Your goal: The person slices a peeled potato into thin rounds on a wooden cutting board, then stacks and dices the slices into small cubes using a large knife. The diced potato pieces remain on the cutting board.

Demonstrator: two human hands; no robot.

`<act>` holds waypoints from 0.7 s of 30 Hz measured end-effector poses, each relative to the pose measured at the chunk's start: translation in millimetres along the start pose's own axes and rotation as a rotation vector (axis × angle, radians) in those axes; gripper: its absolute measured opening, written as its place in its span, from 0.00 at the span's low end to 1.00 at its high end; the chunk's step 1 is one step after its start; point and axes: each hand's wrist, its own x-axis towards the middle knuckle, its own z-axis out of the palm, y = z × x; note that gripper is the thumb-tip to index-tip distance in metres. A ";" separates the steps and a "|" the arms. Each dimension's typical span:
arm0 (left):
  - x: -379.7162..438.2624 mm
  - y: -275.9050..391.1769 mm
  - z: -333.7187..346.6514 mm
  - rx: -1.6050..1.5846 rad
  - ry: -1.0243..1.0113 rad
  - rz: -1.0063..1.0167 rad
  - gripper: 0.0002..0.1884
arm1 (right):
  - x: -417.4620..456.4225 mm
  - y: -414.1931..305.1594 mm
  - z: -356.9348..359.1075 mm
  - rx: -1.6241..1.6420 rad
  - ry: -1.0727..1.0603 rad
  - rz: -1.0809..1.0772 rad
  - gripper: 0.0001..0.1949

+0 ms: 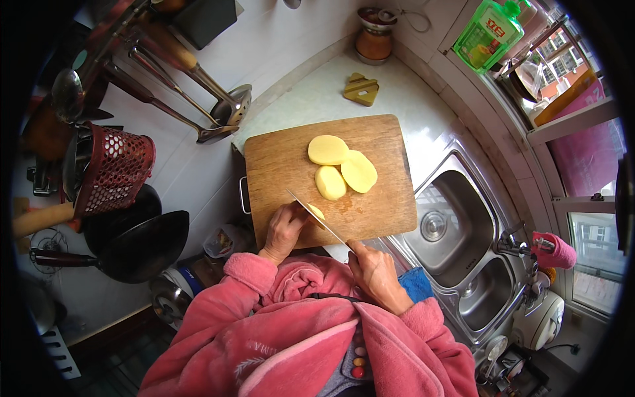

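Observation:
On a wooden cutting board (pixel 278 164) lie three pale yellow pieces of peeled potato: an oval one (pixel 328 150), a broad flat one (pixel 359 171) and a smaller rounded one (pixel 330 183), close together. My right hand (pixel 373 270) grips a kitchen knife (pixel 322 222) by its handle, near the board's front edge. The blade slants up and left across the board. My left hand (pixel 285 228) rests at the board's lower left, with its fingertips at the blade. A slice of potato (pixel 316 211) shows beside the blade; the rest of it is hidden by the knife.
A double steel sink (pixel 454 223) adjoins the board's right side. Ladles (pixel 218 133), a red perforated basket (pixel 116 168) and a black wok (pixel 144 248) hang at left. A yellow-green trivet-like piece (pixel 361 89) and a brown jar (pixel 374 44) stand behind. Green detergent (pixel 488 37) sits on the windowsill.

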 end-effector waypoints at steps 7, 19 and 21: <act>3.2 2.0 -2.5 0.018 -0.014 0.004 0.17 | -5.1 0.9 -7.0 0.019 -0.039 0.028 0.10; 8.7 3.8 -4.4 0.011 -0.008 -0.003 0.17 | -0.6 3.1 -4.9 0.019 -0.030 0.016 0.08; 9.1 4.1 -4.8 0.015 -0.010 -0.006 0.16 | 0.5 3.9 -4.8 0.019 -0.028 0.013 0.07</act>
